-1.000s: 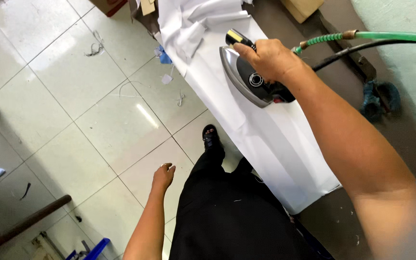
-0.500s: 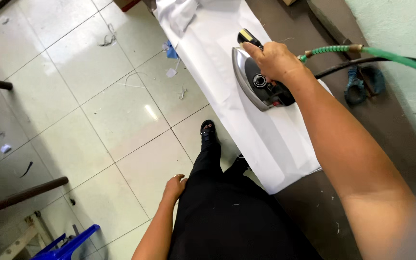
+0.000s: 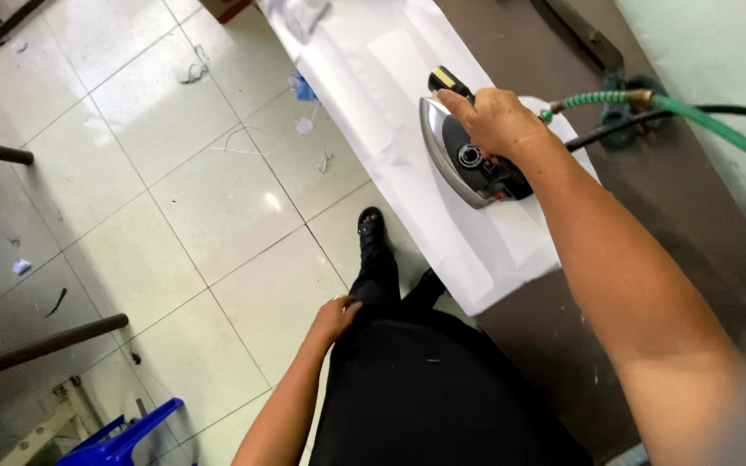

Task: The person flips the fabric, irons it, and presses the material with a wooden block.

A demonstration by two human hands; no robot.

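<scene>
Right hand: the right hand (image 3: 498, 121) is clenched around the handle of a grey metal steam iron with a black top (image 3: 468, 160), knuckles up, at about 1 o'clock in the view.
Iron: it rests flat on a long white cloth-covered ironing board (image 3: 407, 147), its pointed end towards 11 o'clock; a yellow-and-black part shows just past the fingertips.
Hoses: a green hose with a coiled spring sleeve (image 3: 692, 116) and a black cable (image 3: 736, 110) run from the iron's rear towards 3 o'clock, side by side.
Left hand: the left hand (image 3: 336, 315) hangs low at 6 o'clock, fingers loosely curled and grasping nothing, touching the person's black trousers (image 3: 425, 380) at the hip.
Board: it runs from 12 o'clock down to about 4 o'clock; crumpled white fabric (image 3: 300, 13) lies at its far end.
Floor: pale glossy square tiles (image 3: 174, 198) with scattered thread and paper scraps.
Near 7 o'clock: 1 blue plastic stool (image 3: 123, 440), partly cut off by the frame.
</scene>
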